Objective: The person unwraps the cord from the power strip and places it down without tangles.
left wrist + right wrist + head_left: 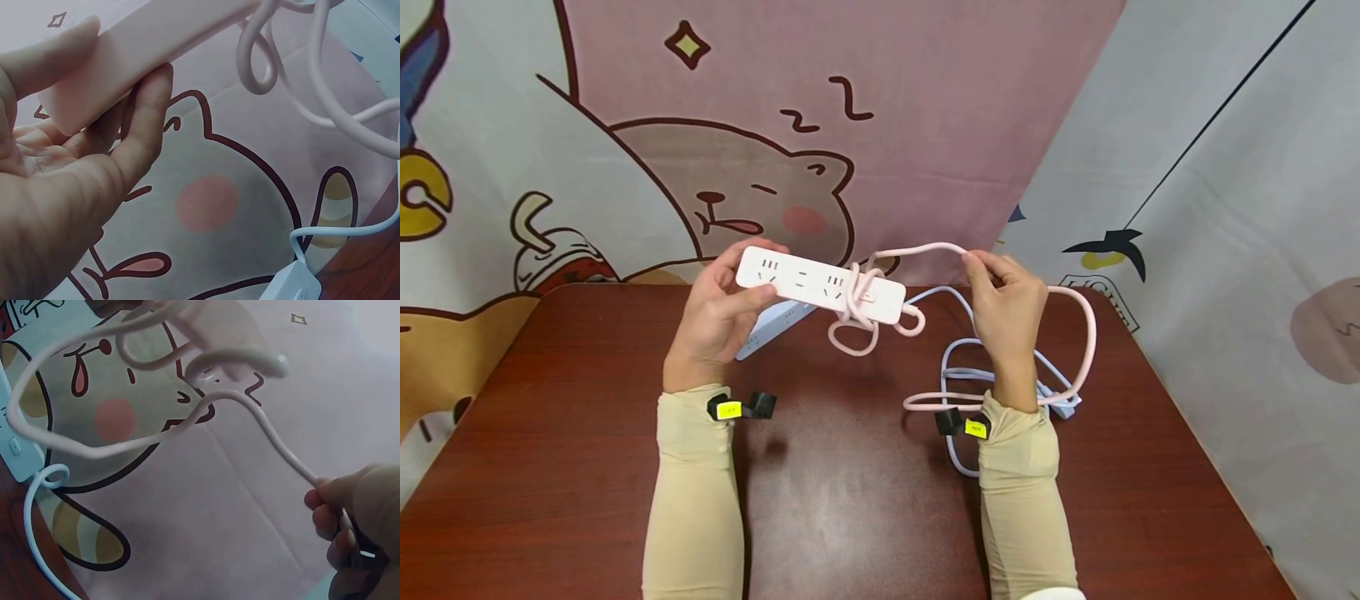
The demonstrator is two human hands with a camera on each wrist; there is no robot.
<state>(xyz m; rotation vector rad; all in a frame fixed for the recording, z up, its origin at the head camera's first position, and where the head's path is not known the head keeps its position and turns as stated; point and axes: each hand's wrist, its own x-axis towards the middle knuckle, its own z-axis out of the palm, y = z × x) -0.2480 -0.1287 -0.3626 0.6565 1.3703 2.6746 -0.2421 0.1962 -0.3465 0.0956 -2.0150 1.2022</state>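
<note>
My left hand (pixel 707 321) grips one end of a pale pink power strip (pixel 816 283) above the table, thumb on its socket face and fingers behind. The strip's pink cord (pixel 917 248) is looped around its right end, with a loop hanging below. To the right, my right hand (pixel 1011 308) pinches the cord, which is also between the thumb and fingers in the right wrist view (pixel 344 512). From that hand the cord curves right and down towards the table. The cord's plug end cannot be made out.
A light blue power strip (pixel 767 329) lies on the brown table (pixel 850 517) behind the left hand. Its blue cord (pixel 945 379) spreads in loops beneath the right hand, with a plug (pixel 1063 410) at the right. A printed curtain (pixel 925 167) hangs behind the table.
</note>
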